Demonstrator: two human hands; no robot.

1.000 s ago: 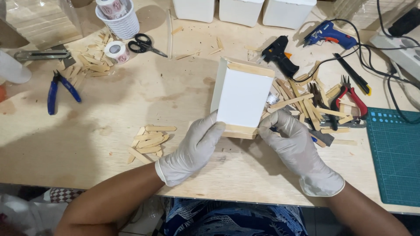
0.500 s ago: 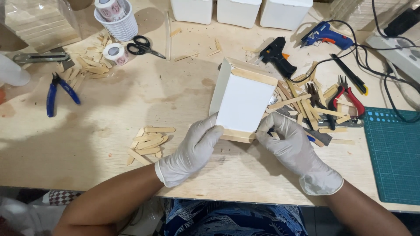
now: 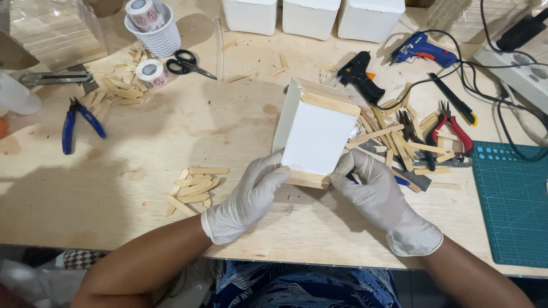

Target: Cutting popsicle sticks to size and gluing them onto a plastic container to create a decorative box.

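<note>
Both gloved hands are gripping a white foam-board box trimmed with flat wooden craft sticks (image 3: 315, 137), tilting it up off the pale wooden table (image 3: 228, 131) near the middle. The left hand (image 3: 246, 198) is pinching the box's near left corner, fingers curled closed on it. The right hand (image 3: 379, 197) is clasping the near right corner the same way. Just left of the left hand, a small pile of loose craft sticks (image 3: 193, 190) is lying flat. Right of the box, a bigger heap of sticks (image 3: 397, 140) is sitting beside red-handled pliers (image 3: 451, 128). A black glue gun (image 3: 359, 77) is lying farther back.
</note>
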